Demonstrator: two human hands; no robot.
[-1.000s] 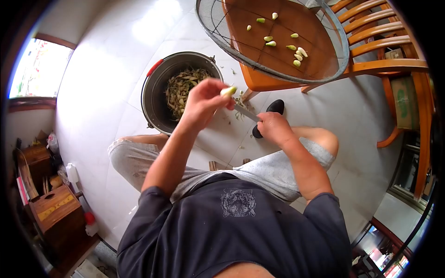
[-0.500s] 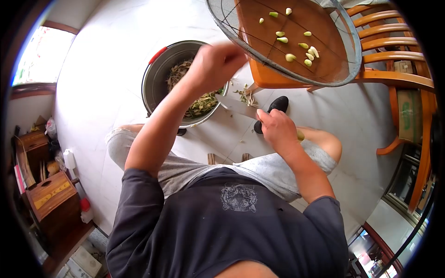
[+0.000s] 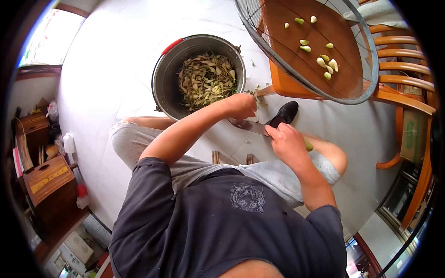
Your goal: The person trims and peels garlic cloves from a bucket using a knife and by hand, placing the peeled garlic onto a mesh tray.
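My right hand [image 3: 287, 141] is wrapped around the handle of a knife [image 3: 249, 125], its wide blade pointing left above the floor. My left hand [image 3: 242, 106] is closed just above the blade, beside the bucket rim; whatever its fingers pinch is hidden. A metal bucket [image 3: 163, 88] with a red grip on its handle holds many small pale bulbs [image 3: 204, 78] with dry stalks and leaves. To the upper right, a round wire-mesh sieve [image 3: 296, 79] carries several trimmed white-green bulbs [image 3: 321, 62].
The sieve rests on a brown wooden chair [image 3: 282, 81] with a slatted back. Leafy trimmings [image 3: 256, 97] lie on the pale tiled floor. A black shoe [image 3: 287, 112] stands below the sieve. A wooden cabinet [image 3: 51, 180] is at far left, and a cardboard box [image 3: 411, 127] at far right.
My left hand has come down from beside the sieve's edge to the knife blade. The view has shifted, showing more of the bucket's contents. My right hand still grips the knife.
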